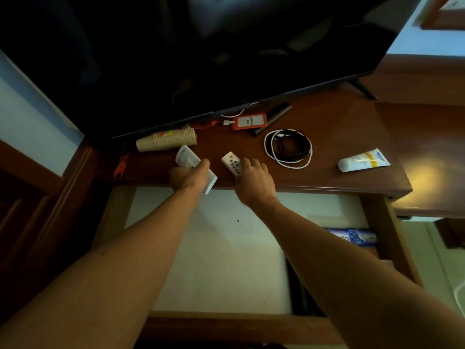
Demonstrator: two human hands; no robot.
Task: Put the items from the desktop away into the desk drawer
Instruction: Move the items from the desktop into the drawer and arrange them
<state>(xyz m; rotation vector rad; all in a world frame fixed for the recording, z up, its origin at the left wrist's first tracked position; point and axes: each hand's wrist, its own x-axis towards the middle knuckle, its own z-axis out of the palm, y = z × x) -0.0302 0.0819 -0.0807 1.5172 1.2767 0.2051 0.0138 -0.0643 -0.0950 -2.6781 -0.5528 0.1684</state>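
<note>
At the time of inspection both hands were at the front edge of the wooden surface (327, 127), in the middle of the frame. The left hand (187, 176) gripped a large white remote (187, 159); its fingers (204, 163) were curled round the body, clamped on it, and the remote's near end jutted past the surface's edge, over the drawer. The right hand (254, 181) lay on a small white remote (232, 163) with dark buttons. Its fingers were bent over the near end of that remote and touching it (whether they had closed fully round it could not be told), and the remote lay flat on the surface.

The drawer (392, 238) stood pulled out in the lower half of the frame, with a pale bottom. A blue-and-white packet (357, 236) lay at its right side, and a dark object beside the right forearm could not be identified.

Other items lay on the surface: a sleeve of paper cups (166, 142) on its side at centre left, an orange badge holder (249, 122) under the television (201, 59), a coil of black and white cables (288, 148) just right of the right hand, and a white tube (362, 161) well apart toward the right edge.
</note>
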